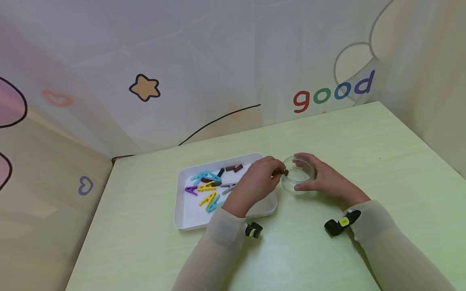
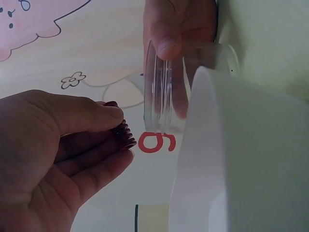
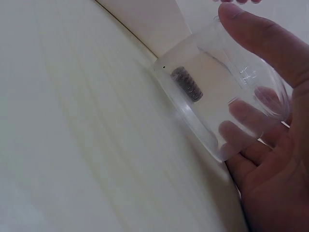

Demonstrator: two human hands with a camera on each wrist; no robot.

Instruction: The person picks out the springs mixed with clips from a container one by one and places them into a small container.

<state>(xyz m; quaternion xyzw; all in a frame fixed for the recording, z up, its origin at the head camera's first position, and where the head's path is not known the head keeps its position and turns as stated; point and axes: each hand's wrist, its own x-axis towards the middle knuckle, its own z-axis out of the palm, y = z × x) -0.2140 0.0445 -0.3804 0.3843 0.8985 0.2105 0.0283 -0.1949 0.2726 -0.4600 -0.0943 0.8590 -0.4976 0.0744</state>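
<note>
My left hand [image 1: 260, 178] pinches a dark red coil spring [image 2: 126, 137] between thumb and fingertips, just left of a clear round jar [image 1: 297, 188]. My right hand [image 1: 324, 180] grips this jar from the right, thumb on the near side and fingers round the far side. The jar's open mouth faces up in the head view. A dark ribbed spring [image 3: 187, 84] shows through the jar's clear wall, low down, in the right wrist view. In the left wrist view the pinched spring is level with the jar's rim and apart from it.
A white tray [image 1: 189, 220] stands left of the jar, partly under my left forearm. In it lie blue clips [image 1: 214, 204], yellow clips [image 1: 207, 198], a purple clip [image 1: 190, 189], grey clips [image 1: 229, 188] and several springs [image 1: 230, 168]. A printed curtain [image 1: 218, 72] hangs behind the table [image 1: 145, 242].
</note>
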